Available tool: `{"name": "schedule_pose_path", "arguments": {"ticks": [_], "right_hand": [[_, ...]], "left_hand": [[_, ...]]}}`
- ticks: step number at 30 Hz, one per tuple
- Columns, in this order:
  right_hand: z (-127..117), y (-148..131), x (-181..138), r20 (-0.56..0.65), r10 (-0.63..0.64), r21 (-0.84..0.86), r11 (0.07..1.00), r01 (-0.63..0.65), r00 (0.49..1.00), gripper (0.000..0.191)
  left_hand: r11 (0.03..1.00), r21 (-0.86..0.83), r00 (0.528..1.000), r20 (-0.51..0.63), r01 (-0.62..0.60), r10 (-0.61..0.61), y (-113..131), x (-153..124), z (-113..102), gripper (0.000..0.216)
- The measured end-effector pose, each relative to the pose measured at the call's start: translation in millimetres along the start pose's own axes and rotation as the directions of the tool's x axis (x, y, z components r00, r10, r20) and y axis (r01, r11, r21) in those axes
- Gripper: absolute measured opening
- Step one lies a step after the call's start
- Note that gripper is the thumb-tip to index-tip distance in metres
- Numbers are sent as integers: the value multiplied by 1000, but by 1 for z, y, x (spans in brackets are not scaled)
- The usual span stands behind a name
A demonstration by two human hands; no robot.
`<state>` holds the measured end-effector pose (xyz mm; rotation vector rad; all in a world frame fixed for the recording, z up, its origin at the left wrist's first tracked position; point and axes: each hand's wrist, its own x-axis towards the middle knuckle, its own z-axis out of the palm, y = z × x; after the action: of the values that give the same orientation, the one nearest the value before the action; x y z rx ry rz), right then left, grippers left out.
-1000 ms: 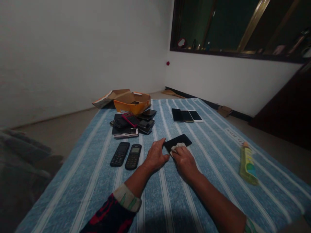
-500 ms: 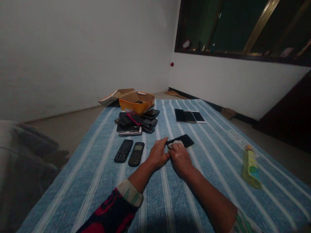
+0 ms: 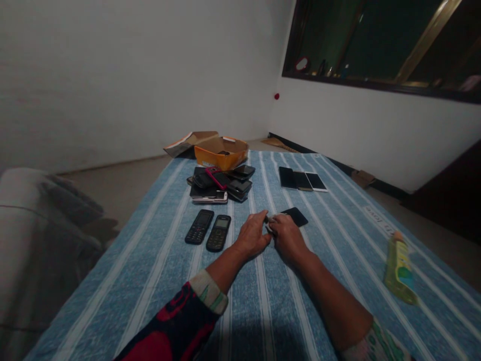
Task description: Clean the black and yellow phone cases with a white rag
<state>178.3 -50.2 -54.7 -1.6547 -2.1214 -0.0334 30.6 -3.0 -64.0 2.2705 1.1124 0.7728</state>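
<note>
A black smartphone (image 3: 295, 216) lies flat on the blue striped cloth (image 3: 158, 260). My left hand (image 3: 253, 235) rests on the cloth with its fingertips pinching the phone's near left edge. My right hand (image 3: 287, 237) is closed on a small pale wiping cloth (image 3: 272, 218), pressing it onto the near end of the phone. Two black keypad phones (image 3: 209, 229) lie side by side to the left of my hands.
A pile of several phones (image 3: 220, 183) sits farther back, in front of an open orange cardboard box (image 3: 221, 152). Three smartphones (image 3: 301, 180) lie in a row at the back right. A yellow-green bottle (image 3: 400, 267) lies on the right. Grey fabric (image 3: 33, 220) is at left.
My right hand has slid the wiping cloth back toward the near end of the phone, covering more of it. The left hand stays at the phone's edge. The view has shifted left.
</note>
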Motion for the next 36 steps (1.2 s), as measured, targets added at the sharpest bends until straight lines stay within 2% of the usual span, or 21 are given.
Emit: {"name": "schedule_pose_path", "arguments": {"ticks": [7,13,18,26,31,36], "right_hand": [[-3,30,-5,-4,104,-17,994,-104,995,31],[-9,20,1,65,76,-27,997,-74,995,24],[-12,14,9,126,5,39,999,-10,992,20],[-4,9,24,88,81,100,991,-90,993,18],[-5,8,18,85,83,153,984,-95,993,17],[-5,6,21,66,156,165,972,-165,986,20]], "left_hand": [[1000,-4,999,23,23,-23,7,1,-2,74],[999,-1,998,52,44,-44,12,1,-5,76],[999,1,996,68,53,-53,15,2,-6,83],[999,20,998,61,26,-27,13,1,-4,70],[999,34,998,61,31,-33,13,2,-2,77],[998,43,997,60,40,-43,14,1,-2,75]]}}
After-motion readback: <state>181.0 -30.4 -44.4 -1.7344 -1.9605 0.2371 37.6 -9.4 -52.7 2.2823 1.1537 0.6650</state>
